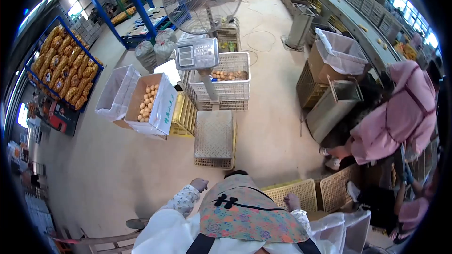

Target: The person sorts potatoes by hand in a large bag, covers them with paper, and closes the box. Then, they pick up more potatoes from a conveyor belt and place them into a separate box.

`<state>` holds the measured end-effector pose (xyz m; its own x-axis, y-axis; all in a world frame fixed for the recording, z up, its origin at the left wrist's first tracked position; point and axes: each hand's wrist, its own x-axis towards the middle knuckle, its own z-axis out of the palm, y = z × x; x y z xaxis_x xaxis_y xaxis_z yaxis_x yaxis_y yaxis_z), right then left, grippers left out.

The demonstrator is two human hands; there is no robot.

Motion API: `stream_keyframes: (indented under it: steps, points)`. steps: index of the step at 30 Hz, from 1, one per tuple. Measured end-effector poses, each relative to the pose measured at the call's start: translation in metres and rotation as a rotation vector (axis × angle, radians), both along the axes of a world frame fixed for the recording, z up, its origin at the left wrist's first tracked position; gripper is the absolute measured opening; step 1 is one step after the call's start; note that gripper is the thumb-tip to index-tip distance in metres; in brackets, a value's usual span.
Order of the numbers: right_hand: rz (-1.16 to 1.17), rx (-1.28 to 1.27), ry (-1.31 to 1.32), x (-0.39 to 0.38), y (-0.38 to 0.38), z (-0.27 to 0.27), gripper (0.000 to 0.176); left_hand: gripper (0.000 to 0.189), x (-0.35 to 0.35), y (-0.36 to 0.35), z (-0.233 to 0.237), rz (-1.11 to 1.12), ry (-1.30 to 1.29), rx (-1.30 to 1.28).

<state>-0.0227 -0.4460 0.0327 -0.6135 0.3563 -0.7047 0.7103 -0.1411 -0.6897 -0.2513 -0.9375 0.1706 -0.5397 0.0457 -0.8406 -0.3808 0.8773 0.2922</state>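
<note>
My left hand (199,185), in a patterned sleeve cuff, is curled closed beside the floral apron (249,209), with nothing seen in it. It is nearest to the metal platform of the scale (214,134), which rests on a yellow crate ahead of me. On the other side of the apron, my right hand (292,201) is a loose fist and also shows nothing in it. It overlaps the edge of a yellow plastic crate (303,193) in this view. Below it, a clear plastic liner (329,228) stands up from a container at my right side.
An open carton (162,108) of round brown produce stands front left on a yellow crate. Behind the scale's display (197,53) are a white crate (221,91) and a large fan (202,0). At right, people in pink clothing (400,108) are beside a conveyor (348,9).
</note>
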Motion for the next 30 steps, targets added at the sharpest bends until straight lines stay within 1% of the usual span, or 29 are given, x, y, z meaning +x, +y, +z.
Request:
stream_keyframes:
  steps: [1, 2, 3, 4, 6, 7, 8, 10, 11, 12, 14, 15, 16, 17, 18, 19, 20, 21, 22, 24, 25, 26, 28, 30]
  points:
    - [-0.124, -0.093, -0.002, -0.039, -0.004, 0.043, 0.017, 0.046, -0.01, -0.002, -0.01, 0.06, -0.071, -0.046]
    - [-0.253, -0.189, -0.005, -0.071, -0.003, 0.07, 0.017, 0.045, -0.021, 0.0, -0.015, 0.077, -0.096, -0.04]
    - [-0.183, -0.204, 0.02, -0.093, 0.01, 0.071, 0.02, 0.045, -0.037, 0.004, -0.018, 0.086, -0.118, -0.036]
    - [-0.136, -0.123, 0.139, -0.114, 0.03, 0.065, 0.019, 0.044, -0.057, 0.008, -0.022, 0.089, -0.14, -0.032]
    - [-0.053, 0.041, 0.374, -0.156, 0.064, 0.055, 0.017, 0.044, -0.105, 0.022, -0.041, 0.03, -0.171, 0.008]
    - [-0.218, -0.017, 0.325, -0.196, 0.072, 0.085, 0.012, 0.044, -0.133, 0.034, -0.048, -0.001, -0.182, 0.033]
    - [-0.379, -0.073, 0.276, -0.239, 0.079, 0.128, 0.008, 0.041, -0.164, 0.054, -0.034, -0.078, -0.107, 0.027]
    - [-0.386, -0.271, 0.394, -0.291, 0.123, 0.124, 0.005, 0.037, -0.225, 0.058, -0.078, -0.639, 0.299, 0.097]
    - [-0.429, -0.236, 0.356, -0.319, 0.136, 0.121, 0.006, 0.035, -0.251, 0.077, -0.075, -0.39, 0.233, 0.139]
    - [-0.396, -0.223, 0.338, -0.346, 0.15, 0.119, 0.006, 0.032, -0.279, 0.101, -0.072, -0.137, 0.158, 0.18]
    - [-0.353, -0.208, 0.275, -0.382, 0.168, 0.109, 0.008, 0.03, -0.331, 0.142, -0.051, -0.323, 0.274, 0.201]
    - [-0.262, -0.209, 0.263, -0.401, 0.176, 0.103, 0.015, 0.029, -0.361, 0.168, -0.042, -0.269, 0.304, 0.233]
    - [-0.235, -0.182, 0.269, -0.426, 0.169, 0.112, 0.02, 0.028, -0.389, 0.192, -0.037, -0.24, 0.32, 0.273]
    - [-0.237, -0.139, 0.261, -0.445, 0.163, 0.127, 0.025, 0.027, -0.415, 0.209, -0.045, -0.193, 0.339, 0.357]
    - [-0.181, -0.152, 0.26, -0.458, 0.17, 0.119, 0.032, 0.026, -0.444, 0.232, -0.054, -0.155, 0.351, 0.448]
    - [-0.168, -0.099, 0.278, -0.472, 0.172, 0.115, 0.031, 0.025, -0.471, 0.259, -0.047, -0.15, 0.413, 0.448]
    - [-0.094, 0.007, 0.239, -0.486, 0.177, 0.105, 0.032, 0.023, -0.498, 0.287, -0.03, -0.143, 0.48, 0.449]
    - [-0.008, 0.108, 0.196, -0.498, 0.188, 0.102, 0.033, 0.023, -0.525, 0.315, -0.008, -0.116, 0.382, 0.466]
    - [0.016, 0.13, 0.158, -0.513, 0.198, 0.11, 0.033, 0.022, -0.555, 0.338, 0.004, -0.085, 0.296, 0.471]
    - [0.102, 0.161, 0.104, -0.557, 0.221, 0.128, 0.034, 0.019, -0.616, 0.368, -0.007, -0.163, 0.387, 0.543]
    - [0.084, 0.216, 0.134, -0.58, 0.238, 0.133, 0.032, 0.018, -0.648, 0.38, -0.022, -0.159, 0.384, 0.508]
    - [0.073, 0.272, 0.166, -0.606, 0.255, 0.136, 0.03, 0.018, -0.676, 0.39, -0.038, -0.212, 0.479, 0.468]
    - [0.018, 0.362, 0.249, -0.665, 0.292, 0.154, 0.028, 0.017, -0.721, 0.412, -0.03, -0.173, 0.463, 0.509]
    - [-0.078, 0.428, 0.356, -0.74, 0.331, 0.191, 0.028, 0.022, -0.749, 0.43, -0.022, -0.063, 0.399, 0.566]
